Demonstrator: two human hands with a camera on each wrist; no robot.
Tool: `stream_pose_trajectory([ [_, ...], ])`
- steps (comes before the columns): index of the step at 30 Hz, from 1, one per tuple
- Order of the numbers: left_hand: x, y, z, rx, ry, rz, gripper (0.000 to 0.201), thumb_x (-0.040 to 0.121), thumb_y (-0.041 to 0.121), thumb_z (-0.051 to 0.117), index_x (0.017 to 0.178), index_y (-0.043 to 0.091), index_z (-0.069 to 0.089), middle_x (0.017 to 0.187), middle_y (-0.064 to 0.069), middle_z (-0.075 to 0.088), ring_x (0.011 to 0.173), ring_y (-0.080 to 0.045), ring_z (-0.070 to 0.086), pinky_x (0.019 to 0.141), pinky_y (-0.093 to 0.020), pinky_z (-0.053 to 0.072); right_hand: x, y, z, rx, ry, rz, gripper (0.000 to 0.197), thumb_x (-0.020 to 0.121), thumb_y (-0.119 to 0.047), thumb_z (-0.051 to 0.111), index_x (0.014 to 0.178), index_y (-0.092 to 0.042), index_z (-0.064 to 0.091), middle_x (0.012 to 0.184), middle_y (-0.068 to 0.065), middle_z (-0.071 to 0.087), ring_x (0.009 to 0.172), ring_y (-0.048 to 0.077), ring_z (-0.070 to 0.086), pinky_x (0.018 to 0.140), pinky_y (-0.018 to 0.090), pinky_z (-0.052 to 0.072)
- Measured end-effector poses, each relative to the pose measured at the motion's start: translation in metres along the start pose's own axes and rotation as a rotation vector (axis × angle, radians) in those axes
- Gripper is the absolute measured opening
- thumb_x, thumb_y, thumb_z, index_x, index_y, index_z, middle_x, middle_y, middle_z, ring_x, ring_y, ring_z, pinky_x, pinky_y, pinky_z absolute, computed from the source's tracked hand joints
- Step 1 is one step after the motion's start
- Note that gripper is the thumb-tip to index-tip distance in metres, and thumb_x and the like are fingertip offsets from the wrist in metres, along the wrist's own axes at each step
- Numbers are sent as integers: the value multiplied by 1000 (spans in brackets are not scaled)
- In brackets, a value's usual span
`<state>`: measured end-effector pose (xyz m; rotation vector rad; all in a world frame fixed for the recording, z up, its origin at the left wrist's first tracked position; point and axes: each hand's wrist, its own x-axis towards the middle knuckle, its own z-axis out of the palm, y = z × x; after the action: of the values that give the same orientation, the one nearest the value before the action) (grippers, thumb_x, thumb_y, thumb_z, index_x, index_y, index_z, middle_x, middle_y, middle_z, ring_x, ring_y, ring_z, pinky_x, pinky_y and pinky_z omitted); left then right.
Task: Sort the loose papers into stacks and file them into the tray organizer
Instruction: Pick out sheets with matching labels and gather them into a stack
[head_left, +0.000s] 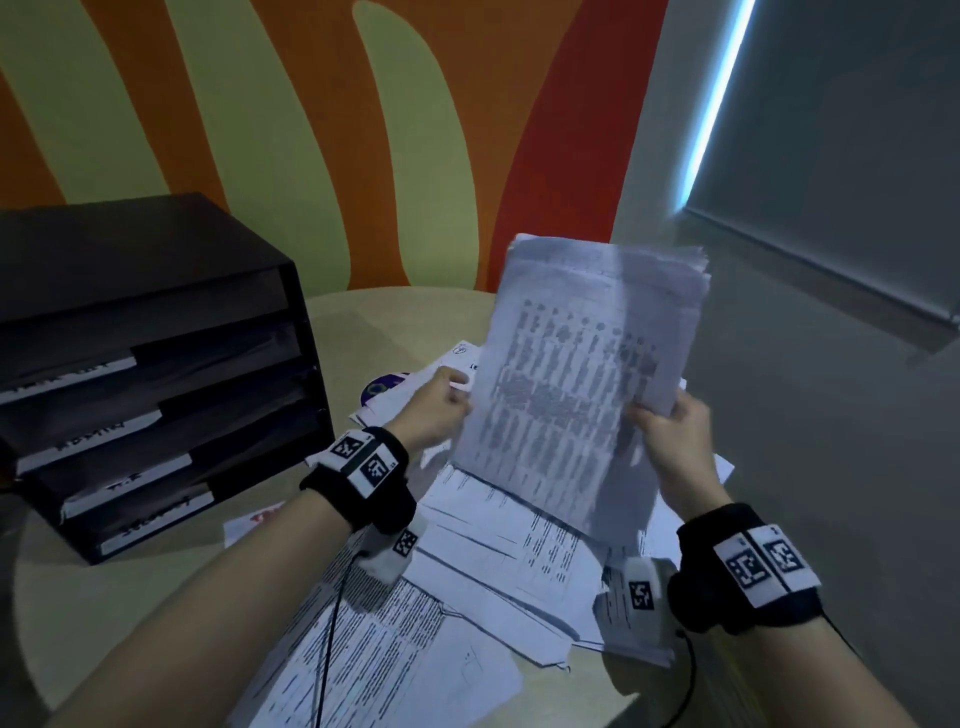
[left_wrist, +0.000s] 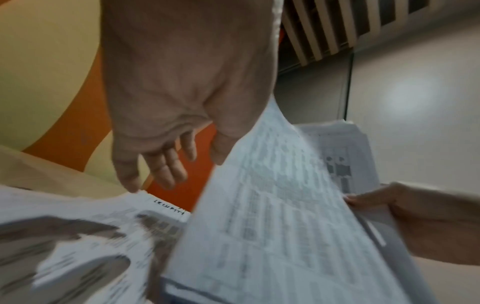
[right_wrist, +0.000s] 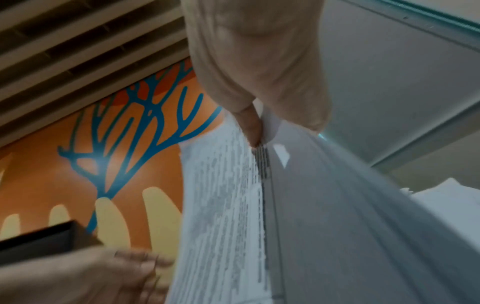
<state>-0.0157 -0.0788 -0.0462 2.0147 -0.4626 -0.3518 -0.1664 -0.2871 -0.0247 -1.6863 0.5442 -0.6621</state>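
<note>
Right hand (head_left: 670, 441) pinching a sheaf of papers (head_left: 582, 395) by its right edge, raised and tilted above the desk (head_left: 363, 322). Left hand (head_left: 434, 410) at the sheaf's left edge, fingers relaxed, grip unclear. Loose papers (head_left: 467, 571) scattered beneath; black tray organizer (head_left: 156, 364) at left.

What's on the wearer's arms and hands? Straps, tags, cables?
Both forearms are bare, with no sleeves or gloves. Each wrist carries a black fabric wristband bearing white square-patterned marker tags. A small white camera module, also tagged, hangs under each wrist, and a thin black cable runs back along each forearm. The left hand and right hand are bare.
</note>
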Motion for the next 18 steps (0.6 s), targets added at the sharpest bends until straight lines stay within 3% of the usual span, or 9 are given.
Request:
stream_pose_trajectory([
  [1, 4, -6, -4, 16, 33, -35, 39, 97, 15, 54, 133, 7, 40, 97, -3, 55, 87, -18, 55, 72, -34, 48, 2, 2, -6, -3, 28, 20, 7, 79, 11, 54, 77, 6, 49, 76, 9, 45, 71, 19, 40, 59, 30, 30],
  [3, 12, -19, -12, 132, 77, -105, 53, 94, 21, 63, 137, 6, 37, 121, -11, 54, 110, -25, 55, 89, -34, 46, 7, 10, -21, 5, 86, 73, 17, 77, 12, 54, 89, 22, 48, 80, 11, 47, 71, 20, 42, 62, 30, 32],
  [5, 15, -29, -17, 244, 72, -153, 69, 90, 24, 68, 143, 3, 31, 142, -17, 44, 130, -29, 45, 103, -35, 40, 9, 17, -37, 13, 129, 136, 18, 78, 13, 56, 96, 17, 57, 85, 12, 59, 72, 21, 54, 64, 29, 40],
  [8, 18, -38, -18, 347, 55, -205, 84, 86, 26, 73, 147, -1, 22, 145, -17, 42, 132, -30, 43, 97, -32, 39, 5, 28, -54, 16, 117, 233, 22, 85, 12, 57, 101, -3, 61, 96, 12, 64, 84, 27, 61, 78, 36, 48],
  [11, 24, -45, -15, 477, -12, -285, 93, 80, 32, 78, 144, -2, 21, 129, -16, 50, 118, -30, 50, 86, -34, 45, 3, 45, -62, 7, 101, 297, 23, 88, 10, 57, 106, -6, 59, 105, 13, 63, 94, 31, 60, 92, 43, 48],
  [15, 31, -46, -8, 683, 11, -312, 88, 74, 36, 82, 137, 1, 33, 140, -18, 37, 130, -34, 38, 101, -44, 44, 3, 60, -68, -1, 92, 329, 23, 89, 7, 60, 105, -10, 61, 100, 8, 64, 93, 29, 61, 89, 41, 47],
  [18, 34, -45, -4, 702, 78, -274, 74, 75, 28, 81, 130, 0, 39, 144, -23, 28, 128, -37, 41, 99, -44, 45, 4, 64, -69, -1, 96, 345, 24, 89, 6, 60, 106, -11, 61, 96, 5, 64, 92, 28, 61, 88, 41, 47],
])
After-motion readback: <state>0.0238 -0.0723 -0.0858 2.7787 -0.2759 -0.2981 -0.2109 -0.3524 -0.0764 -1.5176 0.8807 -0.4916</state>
